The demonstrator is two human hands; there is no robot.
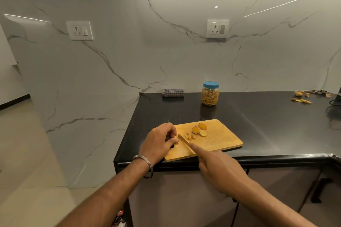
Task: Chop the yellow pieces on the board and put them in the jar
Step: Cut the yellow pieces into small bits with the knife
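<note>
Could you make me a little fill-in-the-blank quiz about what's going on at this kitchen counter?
1. The clear plastic jar has a ____ lid, which is on.
2. The yellow pieces lie on a rectangular ____ chopping board.
3. The knife is held in the person's ____ hand.
4. A metal bangle sits on the ____ wrist, behind the left hand.

Missing words: blue; wooden; right; left

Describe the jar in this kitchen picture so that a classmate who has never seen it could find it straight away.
Start at the black countertop and look toward the marble wall behind the wooden chopping board. The jar stands upright there, right of a folded checked cloth. It is the only clear container, capped by a blue lid and filled with yellow strips.
</note>
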